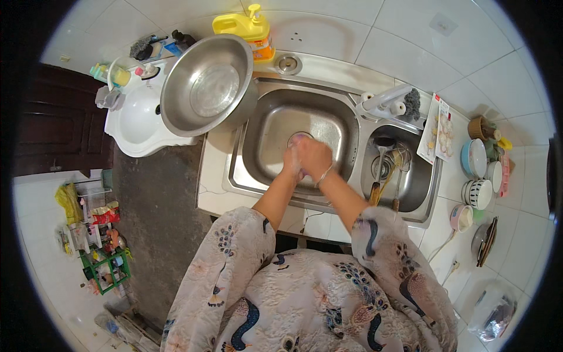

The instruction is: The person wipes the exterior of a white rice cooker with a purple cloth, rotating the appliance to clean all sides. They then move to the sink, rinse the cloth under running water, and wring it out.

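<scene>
Over the larger sink basin [275, 111] my two hands are clasped together, palms toward each other. My left hand [291, 159] is closed against the right, its fingers mostly hidden. My right hand [316, 157] wraps round it from the other side, slightly blurred. Whitish wet film, perhaps suds, shows between them. No separate object is visible in the clasp. A thin bracelet [324, 176] circles my right wrist. Below the hands lies the basin's drain, partly covered by them. The white faucet [384, 98] stands beyond, to the right.
A large steel bowl [176, 88] leans at the left, by a white washbasin [138, 120]. A yellow pump jug [240, 26] stands behind. Handled utensils [375, 190] and a ladle lie in the smaller basin [413, 190]. Bowls [478, 193] and a packaged card [433, 129] sit right.
</scene>
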### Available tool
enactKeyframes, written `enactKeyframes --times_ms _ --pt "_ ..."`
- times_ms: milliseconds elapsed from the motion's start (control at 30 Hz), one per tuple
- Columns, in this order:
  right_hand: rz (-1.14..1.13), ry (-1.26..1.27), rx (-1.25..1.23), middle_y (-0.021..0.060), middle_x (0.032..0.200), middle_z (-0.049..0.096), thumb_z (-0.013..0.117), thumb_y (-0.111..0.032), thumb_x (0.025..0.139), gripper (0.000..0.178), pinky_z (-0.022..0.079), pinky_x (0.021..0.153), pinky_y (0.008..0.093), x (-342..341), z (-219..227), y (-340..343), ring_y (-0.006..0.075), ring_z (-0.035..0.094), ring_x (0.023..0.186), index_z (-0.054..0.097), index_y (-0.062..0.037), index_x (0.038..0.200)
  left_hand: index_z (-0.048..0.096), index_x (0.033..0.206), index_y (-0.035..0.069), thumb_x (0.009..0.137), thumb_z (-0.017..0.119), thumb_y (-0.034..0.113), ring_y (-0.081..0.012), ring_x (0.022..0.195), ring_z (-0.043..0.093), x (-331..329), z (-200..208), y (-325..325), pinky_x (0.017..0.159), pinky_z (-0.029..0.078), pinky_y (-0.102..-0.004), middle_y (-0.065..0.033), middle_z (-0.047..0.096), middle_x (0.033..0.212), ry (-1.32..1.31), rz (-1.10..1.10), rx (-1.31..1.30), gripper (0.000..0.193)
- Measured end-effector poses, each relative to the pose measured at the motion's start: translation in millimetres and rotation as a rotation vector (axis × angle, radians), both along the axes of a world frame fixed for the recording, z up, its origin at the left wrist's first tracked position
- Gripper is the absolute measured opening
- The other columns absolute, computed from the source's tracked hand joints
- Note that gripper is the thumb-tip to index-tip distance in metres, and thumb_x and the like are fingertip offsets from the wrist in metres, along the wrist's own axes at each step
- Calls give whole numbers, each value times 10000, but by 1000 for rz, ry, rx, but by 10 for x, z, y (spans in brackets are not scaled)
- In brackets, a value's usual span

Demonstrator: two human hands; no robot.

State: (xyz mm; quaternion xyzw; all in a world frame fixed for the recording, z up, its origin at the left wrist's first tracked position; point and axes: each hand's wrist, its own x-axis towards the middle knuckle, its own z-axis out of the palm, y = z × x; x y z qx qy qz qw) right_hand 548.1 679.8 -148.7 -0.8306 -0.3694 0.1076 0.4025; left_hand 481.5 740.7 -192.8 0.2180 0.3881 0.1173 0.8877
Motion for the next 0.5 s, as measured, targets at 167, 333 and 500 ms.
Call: enactKeyframes --times_ms 167,333,500 --pt "-426 1029 394 83 912 665 749 -399 821 427 513 782 336 666 -457 -61 191 613 840 648 -33 1017 567 1222 9 947 410 273 -265 1076 616 143 304 114 916 496 -472 -130 647 1144 -1 -51 240 413" --pt "369 745 -368 102 1085 672 769 -255 797 537 516 804 310 606 -642 -463 166 628 927 600 -32 1256 558 1192 -19 966 463 272 -299 1104 597 -77 281 623 985 456 -458 -161 630 1165 -98 50 121 381" --pt "101 926 324 115 1045 682 661 -171 824 396 534 766 348 436 20 -432 222 671 849 637 -74 1208 540 1205 -14 1023 416 282 -320 1112 587 -102 89 510 998 438 -472 -177 616 1180 87 171 54 369"
